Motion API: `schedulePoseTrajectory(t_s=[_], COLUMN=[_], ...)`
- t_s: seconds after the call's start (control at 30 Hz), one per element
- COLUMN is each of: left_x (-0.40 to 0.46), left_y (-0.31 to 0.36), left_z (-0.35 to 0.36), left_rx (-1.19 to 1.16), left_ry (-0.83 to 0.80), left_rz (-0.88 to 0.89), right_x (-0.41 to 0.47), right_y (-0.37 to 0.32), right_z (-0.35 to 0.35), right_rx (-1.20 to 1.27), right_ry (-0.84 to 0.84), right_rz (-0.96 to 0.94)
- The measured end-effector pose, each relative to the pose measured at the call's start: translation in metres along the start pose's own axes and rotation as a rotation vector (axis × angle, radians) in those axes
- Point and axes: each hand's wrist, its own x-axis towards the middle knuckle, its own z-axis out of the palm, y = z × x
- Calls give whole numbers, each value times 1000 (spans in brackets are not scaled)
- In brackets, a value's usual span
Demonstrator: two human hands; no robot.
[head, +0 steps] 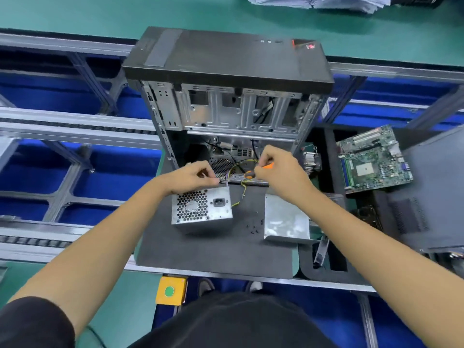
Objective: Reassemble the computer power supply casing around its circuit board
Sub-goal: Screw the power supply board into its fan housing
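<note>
On the dark mat [200, 247] before the open tower [226, 109], our left hand [190, 178] pinches something small at the power supply casing [202, 208]; our right hand [276, 169] grips the screwdriver [253, 172]. We should seat the tip squarely before turning.

Power supply [202, 206] left of cover [286, 219].

Power supply casing [202, 207] — grey metal box standing on the dark mat, its honeycomb fan grille and black mains socket facing up toward the camera, with yellow and other wires running from its far right corner. Casing cover [286, 219] — bare silver sheet-metal panel, lying just right of the box, apart from it.
</note>
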Motion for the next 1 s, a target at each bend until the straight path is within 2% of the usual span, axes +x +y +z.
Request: schedulePoseTrajectory(t_s=[0.1,0.2,0.27,0.33,0.4,0.5,0.7,0.83,0.9,1.0], left_x=[17,41,58,73,83,87,89,85,79,60], left_y=[44,82,91,90,88,84,74,70,75,90], left_z=[34,89,122,148,166,175,181,177,168,135], left_rx=[455,871,1142,1278,1299,1270,1253,1200,1112,831], left_ry=[98,-11,-171,-302,-363,-400,-457,-467,-393,-117], left_rz=[163,275,216,78,-62,-160,-229,-201,-155,-18], right_x=[-8,-15,-19,-23,-27,-30,-28,-25,-24,-26], right_y=[38,76,98,115,127,135,135,125,114,91], right_z=[-18,-28,-30,-30,-28,-25,-26,-33,-39,-49], right_rx=[26,-147,-238,-237,-215,-173,-149,-145,-160,-148], right_ry=[90,157,167,161,142,94,67,59,64,127], right_rz=[52,35,31,64,85,88,87,55,36,-8])
